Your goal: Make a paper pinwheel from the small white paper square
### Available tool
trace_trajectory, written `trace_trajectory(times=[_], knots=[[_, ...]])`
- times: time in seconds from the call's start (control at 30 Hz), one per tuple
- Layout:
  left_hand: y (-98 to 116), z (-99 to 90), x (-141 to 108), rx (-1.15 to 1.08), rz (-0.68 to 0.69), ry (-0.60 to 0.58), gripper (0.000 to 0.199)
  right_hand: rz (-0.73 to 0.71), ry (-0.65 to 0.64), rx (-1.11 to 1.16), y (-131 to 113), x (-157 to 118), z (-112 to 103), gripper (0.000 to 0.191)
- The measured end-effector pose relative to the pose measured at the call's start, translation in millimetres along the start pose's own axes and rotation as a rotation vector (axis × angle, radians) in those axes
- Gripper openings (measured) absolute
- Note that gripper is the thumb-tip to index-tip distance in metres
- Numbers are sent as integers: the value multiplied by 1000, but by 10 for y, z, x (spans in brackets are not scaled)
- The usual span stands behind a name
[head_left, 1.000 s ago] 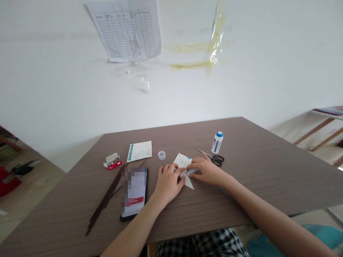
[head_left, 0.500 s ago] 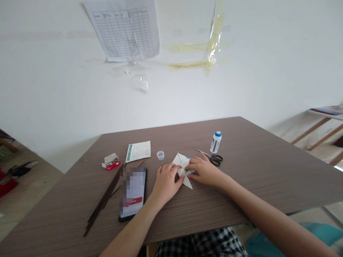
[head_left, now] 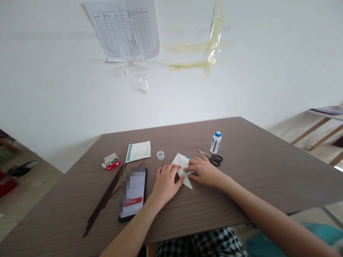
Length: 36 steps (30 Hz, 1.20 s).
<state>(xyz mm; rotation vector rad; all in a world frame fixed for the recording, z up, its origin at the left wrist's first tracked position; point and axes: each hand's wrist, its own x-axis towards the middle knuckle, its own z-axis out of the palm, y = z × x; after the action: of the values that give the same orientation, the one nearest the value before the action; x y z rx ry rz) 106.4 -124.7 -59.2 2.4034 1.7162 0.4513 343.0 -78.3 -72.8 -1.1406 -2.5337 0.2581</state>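
Note:
A small piece of folded white paper (head_left: 182, 159) with some print and a blue patch lies on the table. One pointed corner of it sticks out towards me. My left hand (head_left: 166, 184) holds its left side, thumb and fingers bent onto the paper. From the other side my right hand (head_left: 204, 172) presses and pinches the paper, its fingertips close to my left thumb. The middle of the paper is partly hidden under the fingers. Just beyond my right hand are black-handled scissors (head_left: 215, 160), with the blades pointing left.
A white bottle with a blue cap (head_left: 215, 143) stands behind the scissors. A clear ring-shaped cap (head_left: 160, 155), a printed sheet (head_left: 138, 151), a small red-and-white box (head_left: 112, 162), thin dark sticks (head_left: 103, 201) and a phone (head_left: 136, 189) lie left on the brown table (head_left: 268, 167).
My right fingers have shifted very slightly on the folded paper. Everything else looks the same.

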Motion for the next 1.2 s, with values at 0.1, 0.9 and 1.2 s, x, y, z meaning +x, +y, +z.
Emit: trace_trajectory(times=[0.1,0.9,1.2], knots=[[1,5,-4,-2,-5,0,31,1,-14,-26,-2,3,4,26],[-26,41,4,-8,18,33,28,12,-11,6,10,32,2,23],[-16,36,5,10,4,14,33,38,6,58,26,7,18,28]])
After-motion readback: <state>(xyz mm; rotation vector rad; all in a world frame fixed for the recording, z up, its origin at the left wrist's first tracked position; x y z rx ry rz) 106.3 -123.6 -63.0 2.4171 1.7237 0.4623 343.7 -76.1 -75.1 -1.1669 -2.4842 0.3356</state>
